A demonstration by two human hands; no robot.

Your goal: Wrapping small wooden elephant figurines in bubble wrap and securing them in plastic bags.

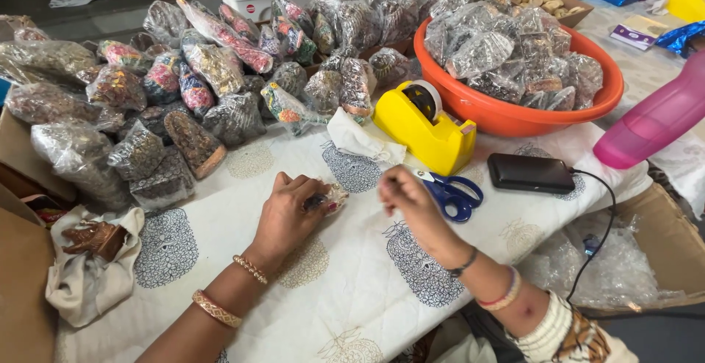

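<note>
Head view: left hand presses a small wrapped packet onto the printed cloth, right hand pinched shut beside blue scissors and a yellow tape dispenser.

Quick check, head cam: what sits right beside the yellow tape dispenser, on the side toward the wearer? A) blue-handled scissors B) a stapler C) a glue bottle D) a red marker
A: the blue-handled scissors lie on the printed cloth just in front of the yellow tape dispenser, close to the right hand; no stapler, glue bottle or marker shows there.
</note>
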